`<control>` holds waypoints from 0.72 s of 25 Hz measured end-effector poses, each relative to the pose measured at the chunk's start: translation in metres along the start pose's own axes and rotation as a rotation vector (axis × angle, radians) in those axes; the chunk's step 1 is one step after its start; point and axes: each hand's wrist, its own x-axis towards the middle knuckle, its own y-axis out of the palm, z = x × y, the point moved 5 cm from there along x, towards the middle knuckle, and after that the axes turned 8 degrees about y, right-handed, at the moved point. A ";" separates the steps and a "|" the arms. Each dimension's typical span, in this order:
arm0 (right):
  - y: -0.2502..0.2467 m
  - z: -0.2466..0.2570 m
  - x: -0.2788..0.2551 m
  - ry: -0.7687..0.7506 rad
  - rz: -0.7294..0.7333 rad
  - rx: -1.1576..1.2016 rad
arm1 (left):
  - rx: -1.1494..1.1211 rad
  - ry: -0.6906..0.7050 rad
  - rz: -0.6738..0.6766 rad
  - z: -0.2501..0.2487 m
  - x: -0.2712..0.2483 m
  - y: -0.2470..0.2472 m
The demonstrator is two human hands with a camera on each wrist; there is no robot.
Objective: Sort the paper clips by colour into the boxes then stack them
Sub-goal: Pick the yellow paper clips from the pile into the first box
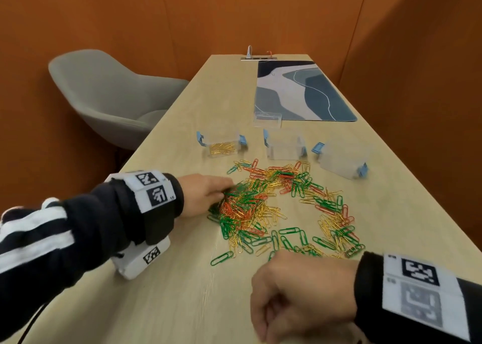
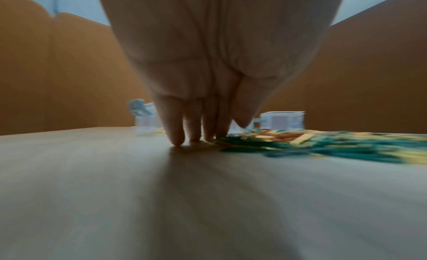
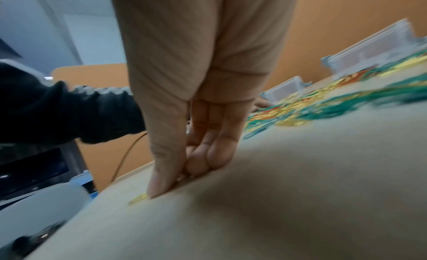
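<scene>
Standing in a row across the wooden table [image 1: 167, 278], beyond the loose heap of paper clips [image 1: 276, 208], are three clear boxes with blue latches. The left box [image 1: 221, 145] holds a layer of yellow clips; the middle box [image 1: 284, 146] and the right box [image 1: 343, 159], which sits turned at an angle, look empty, though their frosted walls make that hard to confirm. A clear lid [image 1: 267, 119] lies behind the middle box, at the near edge of a blue patterned mat [image 1: 300, 90]. The heap mixes green, red and yellow clips and spreads in a rough ring in front of the boxes. The left hand [image 1: 206, 193] reaches to the heap's left edge, its fingers [image 2: 175, 129] extended downward with tips touching the table and the green clips there; whether they grasp any cannot be told. The right hand [image 1: 300, 294] sits on the near side of the heap, thumb and curled fingers [image 3: 215, 152] pressed to the table, a yellow clip [image 3: 138, 198] under the thumb tip. A grey chair [image 1: 109, 95] stands left of the table.
</scene>
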 end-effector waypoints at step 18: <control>-0.071 -0.075 -0.015 0.454 -0.461 -0.063 | -0.053 0.119 -0.284 -0.039 -0.017 -0.009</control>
